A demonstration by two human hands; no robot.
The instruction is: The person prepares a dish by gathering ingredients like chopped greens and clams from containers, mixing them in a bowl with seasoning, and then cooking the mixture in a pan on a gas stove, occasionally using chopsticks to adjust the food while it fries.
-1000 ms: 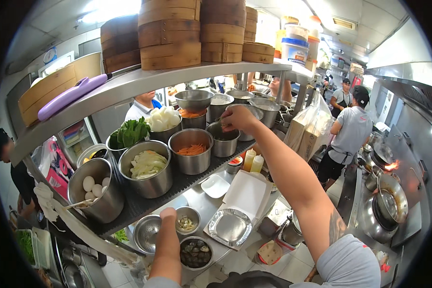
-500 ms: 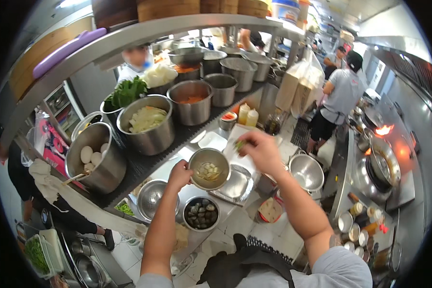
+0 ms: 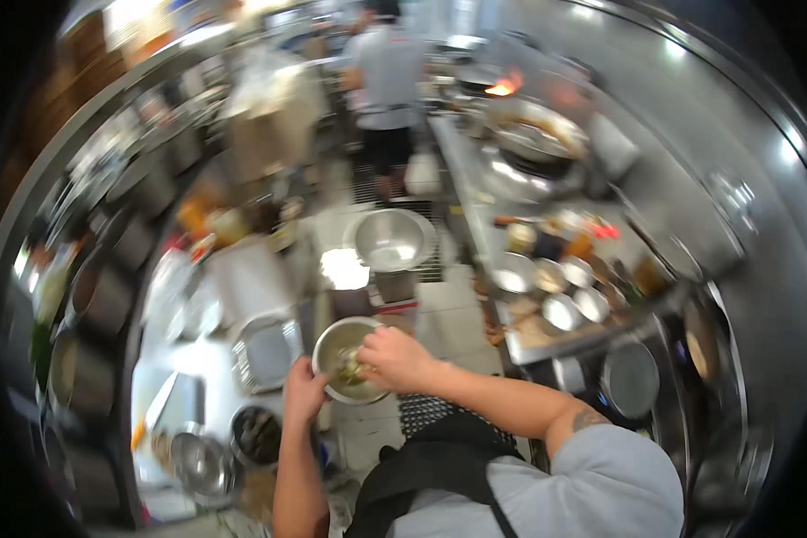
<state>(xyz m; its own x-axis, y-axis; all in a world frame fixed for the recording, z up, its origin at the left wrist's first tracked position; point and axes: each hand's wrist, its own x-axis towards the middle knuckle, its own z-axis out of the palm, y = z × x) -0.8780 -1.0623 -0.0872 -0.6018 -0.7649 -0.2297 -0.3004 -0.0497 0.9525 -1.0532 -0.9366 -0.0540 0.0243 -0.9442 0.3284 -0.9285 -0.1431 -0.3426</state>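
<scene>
My left hand [image 3: 305,393] grips the left rim of a small metal bowl [image 3: 332,345], thumb at the edge, holding it above the floor beside the counter. Pale and greenish chopped pieces [image 3: 348,368] lie inside, smeared by motion. From the right, my right hand [image 3: 403,360] reaches over the rim with its fingers pinched together among the pieces. What those fingertips hold is hidden and blurred.
On the left counter are a foil tray [image 3: 269,351], a knife [image 3: 161,400], a steel colander [image 3: 202,462] and a bowl of dark shellfish [image 3: 258,435]. A large steel bowl [image 3: 393,240] stands ahead. Right are seasoning tins [image 3: 561,312], a wok [image 3: 538,130] and flame; a co-worker [image 3: 386,76] stands beyond.
My view has swung right toward the aisle and stove, with the bowl carried along. My right hand, which held green bits beside the bowl, now has its fingers inside it.
</scene>
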